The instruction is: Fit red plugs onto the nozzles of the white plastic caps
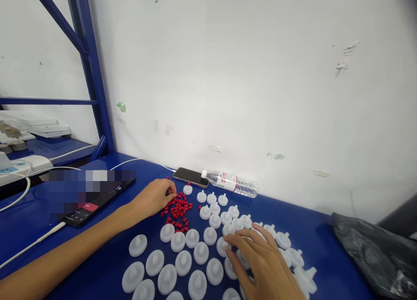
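Pinching at red caps (177, 211) with the left hand (155, 197), right hand (260, 258) lying released over white discs (195, 252).
Caps are sitting at 11 o'clock of the discs on the counter (325, 256); fingertips closing on one cap could be scattering neighbours.

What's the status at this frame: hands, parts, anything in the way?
Left hand pinching at the red caps. Right hand resting on the white discs. Phone and bottle behind, clear of both.

Pellets (178, 211) behind discs (192, 258); phone (190, 176) & bottle (231, 182) prob. vs wall.
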`<state>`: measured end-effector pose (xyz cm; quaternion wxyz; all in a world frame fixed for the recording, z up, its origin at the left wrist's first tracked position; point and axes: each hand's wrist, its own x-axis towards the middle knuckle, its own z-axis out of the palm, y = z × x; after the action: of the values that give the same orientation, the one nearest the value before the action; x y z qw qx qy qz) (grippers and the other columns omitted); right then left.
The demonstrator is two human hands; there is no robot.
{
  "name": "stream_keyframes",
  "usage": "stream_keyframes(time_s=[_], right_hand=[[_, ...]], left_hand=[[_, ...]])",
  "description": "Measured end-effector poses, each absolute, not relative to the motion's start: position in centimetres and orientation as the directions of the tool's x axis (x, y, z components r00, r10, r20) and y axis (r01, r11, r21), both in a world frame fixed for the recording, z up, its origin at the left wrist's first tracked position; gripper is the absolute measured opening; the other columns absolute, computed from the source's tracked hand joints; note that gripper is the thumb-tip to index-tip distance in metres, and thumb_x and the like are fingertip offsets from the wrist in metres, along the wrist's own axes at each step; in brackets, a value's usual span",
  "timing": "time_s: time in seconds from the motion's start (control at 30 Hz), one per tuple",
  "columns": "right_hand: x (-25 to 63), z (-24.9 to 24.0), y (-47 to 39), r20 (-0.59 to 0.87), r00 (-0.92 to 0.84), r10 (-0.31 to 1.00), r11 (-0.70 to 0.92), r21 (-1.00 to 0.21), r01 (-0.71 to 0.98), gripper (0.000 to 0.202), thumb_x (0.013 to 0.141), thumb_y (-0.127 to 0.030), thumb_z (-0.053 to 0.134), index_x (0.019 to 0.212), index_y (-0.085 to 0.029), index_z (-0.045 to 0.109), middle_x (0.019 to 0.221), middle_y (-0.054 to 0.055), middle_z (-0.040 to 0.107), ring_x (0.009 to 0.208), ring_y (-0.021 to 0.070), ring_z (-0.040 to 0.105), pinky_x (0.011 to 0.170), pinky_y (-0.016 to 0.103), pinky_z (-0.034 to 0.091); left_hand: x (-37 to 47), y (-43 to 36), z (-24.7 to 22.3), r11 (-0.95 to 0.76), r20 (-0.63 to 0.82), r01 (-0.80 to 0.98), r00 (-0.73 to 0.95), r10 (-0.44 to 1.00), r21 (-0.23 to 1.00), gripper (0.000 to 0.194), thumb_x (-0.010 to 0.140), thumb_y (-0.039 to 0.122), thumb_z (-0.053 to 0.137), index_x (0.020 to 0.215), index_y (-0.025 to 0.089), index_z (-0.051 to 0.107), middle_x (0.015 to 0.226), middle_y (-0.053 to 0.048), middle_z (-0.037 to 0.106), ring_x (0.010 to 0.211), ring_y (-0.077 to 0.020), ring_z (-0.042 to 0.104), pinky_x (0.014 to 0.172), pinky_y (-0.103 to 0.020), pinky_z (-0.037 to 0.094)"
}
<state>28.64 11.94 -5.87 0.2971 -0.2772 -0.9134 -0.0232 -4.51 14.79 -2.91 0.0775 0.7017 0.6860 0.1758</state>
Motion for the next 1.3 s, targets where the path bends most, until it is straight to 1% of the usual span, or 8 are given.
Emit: stream_keyframes(time_s=[0.23,0.43,0.6,0.73,0.8,0.87,1.03,1.3], right_hand=[[28.4,-5.3,11.7,0.579,-0.695,0.425,0.885,-0.104,0.454,0.023,0.098,-0.008,0.057,0.108,-0.028,0.060,0.092,-0.009,0.070,0.098,0.0121,0.065,0.116,0.036,0.018],[28.4,-4.4,11.7,0.654,-0.646,0.394,0.891,-0.098,0.444,0.028,0.099,-0.008,0.055,0.120,-0.025,0.060,0.094,-0.007,0.071,0.091,0.0109,0.066,0.114,0.032,0.022],[28.3,-4.0,11.7,0.652,-0.658,0.376,0.900,-0.086,0.428,0.024,0.099,-0.009,0.053,0.113,-0.028,0.059,0.102,-0.008,0.071,0.096,0.0108,0.067,0.113,0.029,0.028],[27.4,-4.4,10.7,0.644,-0.551,0.531,0.828,-0.256,0.498,0.010,0.106,-0.021,0.043,0.107,-0.027,0.051,0.126,0.001,0.068,0.110,0.0153,0.068,0.092,0.025,0.054],[26.8,-4.6,10.3,0.642,-0.454,0.618,0.772,-0.386,0.505,0.009,0.108,-0.025,0.038,0.103,-0.028,0.046,0.133,0.004,0.064,0.110,0.0162,0.068,0.078,0.021,0.059],[26.6,-4.6,10.0,0.656,-0.407,0.636,0.760,-0.440,0.478,0.010,0.107,-0.024,0.037,0.102,-0.028,0.045,0.132,0.005,0.065,0.109,0.0164,0.069,0.078,0.021,0.059],[27.4,-3.9,10.4,0.643,-0.527,0.556,0.822,-0.328,0.466,0.013,0.102,-0.022,0.048,0.113,-0.029,0.050,0.120,0.002,0.067,0.112,0.0151,0.066,0.091,0.025,0.057],[27.2,-4.1,9.9,0.664,-0.549,0.509,0.818,-0.174,0.548,0.033,0.108,-0.052,0.040,0.129,-0.028,0.049,0.108,0.000,0.071,0.097,0.0174,0.070,0.079,0.025,0.060]], left_hand=[[-4.5,14.8,-2.9,-0.089,0.257,0.912,-0.019,0.966,0.401,0.017,0.096,0.029,0.061,0.087,0.017,0.067,0.083,-0.001,0.069,0.074,-0.0180,0.063,0.073,-0.034,0.049],[-3.1,14.0,-1.8,-0.223,0.402,0.834,0.002,0.916,0.504,0.023,0.098,0.034,0.052,0.101,0.021,0.071,0.095,-0.003,0.072,0.079,-0.0208,0.062,0.074,-0.034,0.044],[-0.7,12.5,-1.2,-0.370,0.415,0.695,0.112,0.903,0.617,0.021,0.098,0.040,0.055,0.098,0.025,0.071,0.095,0.001,0.070,0.075,-0.0155,0.058,0.067,-0.027,0.043],[0.9,11.0,-1.1,-0.382,0.367,0.586,0.151,0.918,0.715,0.020,0.094,0.043,0.063,0.095,0.025,0.070,0.086,0.003,0.067,0.058,-0.0107,0.048,0.054,-0.024,0.039],[1.5,10.3,-0.9,-0.374,0.341,0.535,0.165,0.926,0.757,0.022,0.094,0.045,0.064,0.093,0.024,0.071,0.085,0.003,0.068,0.055,-0.0098,0.047,0.052,-0.024,0.039],[1.9,9.6,-0.6,-0.377,0.327,0.491,0.189,0.926,0.785,0.019,0.093,0.044,0.067,0.093,0.025,0.072,0.089,0.002,0.070,0.061,-0.0106,0.054,0.055,-0.023,0.042],[3.0,8.6,0.2,-0.381,0.324,0.375,0.207,0.923,0.845,0.010,0.085,0.033,0.078,0.092,0.026,0.076,0.094,0.002,0.074,0.072,-0.0112,0.060,0.059,-0.022,0.042],[4.1,7.7,-1.0,-0.474,0.375,0.261,0.351,0.858,0.841,0.005,0.087,0.028,0.077,0.092,0.026,0.078,0.094,0.000,0.077,0.083,-0.0140,0.067,0.058,-0.020,0.044]])
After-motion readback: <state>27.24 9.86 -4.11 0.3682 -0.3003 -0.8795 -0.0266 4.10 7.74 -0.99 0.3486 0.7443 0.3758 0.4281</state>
